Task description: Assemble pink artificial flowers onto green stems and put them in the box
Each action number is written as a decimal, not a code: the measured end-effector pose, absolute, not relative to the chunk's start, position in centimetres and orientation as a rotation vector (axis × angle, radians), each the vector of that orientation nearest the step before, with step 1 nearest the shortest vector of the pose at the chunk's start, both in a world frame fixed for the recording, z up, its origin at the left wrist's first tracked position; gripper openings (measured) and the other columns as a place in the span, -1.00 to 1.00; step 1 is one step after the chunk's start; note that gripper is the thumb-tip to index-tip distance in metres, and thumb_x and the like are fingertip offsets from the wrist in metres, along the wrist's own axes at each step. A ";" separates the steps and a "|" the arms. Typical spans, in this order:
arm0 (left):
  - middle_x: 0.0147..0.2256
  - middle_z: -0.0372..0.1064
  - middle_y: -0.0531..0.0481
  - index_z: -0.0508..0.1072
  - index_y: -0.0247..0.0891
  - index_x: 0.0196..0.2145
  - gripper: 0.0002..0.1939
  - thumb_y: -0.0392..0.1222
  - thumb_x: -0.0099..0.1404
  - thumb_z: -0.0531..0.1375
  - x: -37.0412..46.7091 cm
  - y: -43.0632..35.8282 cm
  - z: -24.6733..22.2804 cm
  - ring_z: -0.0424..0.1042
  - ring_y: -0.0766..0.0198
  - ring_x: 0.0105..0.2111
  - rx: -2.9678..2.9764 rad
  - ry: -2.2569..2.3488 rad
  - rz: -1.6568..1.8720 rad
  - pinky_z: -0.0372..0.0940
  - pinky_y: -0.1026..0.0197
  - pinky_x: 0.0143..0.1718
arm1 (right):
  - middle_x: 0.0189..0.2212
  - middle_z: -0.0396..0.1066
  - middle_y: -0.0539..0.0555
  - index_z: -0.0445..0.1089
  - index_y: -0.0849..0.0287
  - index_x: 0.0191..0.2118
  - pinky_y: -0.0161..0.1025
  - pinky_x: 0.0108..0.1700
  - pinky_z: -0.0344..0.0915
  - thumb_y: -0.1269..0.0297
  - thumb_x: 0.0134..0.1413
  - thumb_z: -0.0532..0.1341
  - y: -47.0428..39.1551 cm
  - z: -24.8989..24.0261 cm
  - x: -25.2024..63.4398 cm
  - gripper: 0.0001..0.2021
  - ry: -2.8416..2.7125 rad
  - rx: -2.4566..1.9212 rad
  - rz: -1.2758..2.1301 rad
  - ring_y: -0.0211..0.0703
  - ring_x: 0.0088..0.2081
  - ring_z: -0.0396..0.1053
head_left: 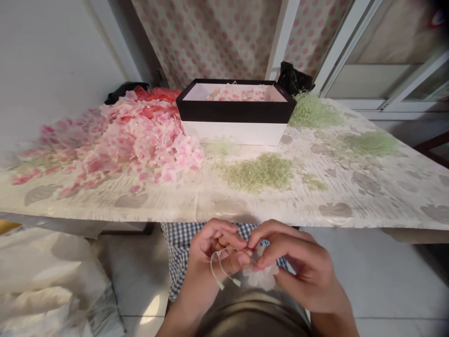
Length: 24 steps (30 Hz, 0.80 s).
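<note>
Above my lap, just off the table's front edge, both hands meet around one small artificial flower (261, 276) with pale pink-white petals. My left hand (219, 252) pinches thin green stems (219, 267) between thumb and forefinger; their looped ends, with small green tips, hang over the thumb. The fingers of my right hand (298, 262) are closed on the flower's pink centre and petals. The fingertips of the two hands nearly touch, and the exact join between flower and stem is hidden there.
A black-and-white box (235, 133) holding pink flowers stands at the table's back. Left of it lies a large heap of pink petals (147, 145). Green stem pieces (261, 173) lie in front, with more bunches (372, 142) at right. White sacks (45, 271) sit on the floor at left.
</note>
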<state>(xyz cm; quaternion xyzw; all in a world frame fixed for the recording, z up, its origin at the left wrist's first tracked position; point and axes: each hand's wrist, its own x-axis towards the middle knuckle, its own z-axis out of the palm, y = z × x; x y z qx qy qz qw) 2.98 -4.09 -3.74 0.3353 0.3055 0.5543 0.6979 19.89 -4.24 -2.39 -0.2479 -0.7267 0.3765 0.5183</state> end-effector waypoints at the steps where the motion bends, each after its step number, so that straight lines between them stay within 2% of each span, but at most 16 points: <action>1: -0.48 0.54 0.14 0.57 -0.10 -0.35 -0.62 -0.46 -0.12 0.47 3.0 -4.1 -3.8 0.51 0.44 -0.50 0.755 0.686 1.239 0.39 0.51 -0.46 | -0.23 0.43 0.09 0.46 0.18 -0.27 -0.26 -0.20 0.42 0.72 -0.06 0.11 -4.3 -2.3 20.0 -0.66 -1.752 -0.589 0.906 -0.21 -0.21 0.46; 10: -0.41 0.58 0.15 0.57 -0.08 -0.35 -0.60 -0.57 -0.03 0.40 2.6 -4.9 -3.4 0.56 0.41 -0.39 1.035 0.765 1.233 0.41 0.49 -0.34 | -0.26 0.40 0.06 0.42 0.21 -0.32 -0.34 -0.22 0.35 0.71 -0.06 0.13 -4.6 -1.7 20.8 -0.72 -1.831 -0.673 0.990 -0.28 -0.25 0.42; 20: -0.43 0.55 0.12 0.58 -0.08 -0.40 -0.63 -0.56 -0.05 0.41 3.3 -5.5 -3.2 0.54 0.39 -0.40 1.014 0.711 1.200 0.42 0.44 -0.34 | -0.32 0.36 0.02 0.34 0.15 -0.41 -0.35 -0.37 0.34 0.75 -0.06 0.11 -4.6 -2.7 20.3 -0.70 -1.780 -0.639 0.919 -0.30 -0.34 0.39; 24: -0.43 0.57 0.09 0.58 -0.10 -0.40 -0.69 -0.50 -0.02 0.42 3.5 -5.7 -3.0 0.55 0.36 -0.44 0.948 0.698 1.228 0.45 0.41 -0.37 | -0.34 0.36 0.01 0.36 0.15 -0.40 -0.33 -0.37 0.35 0.74 -0.05 0.12 -4.6 -2.6 20.1 -0.70 -1.750 -0.594 0.913 -0.29 -0.35 0.38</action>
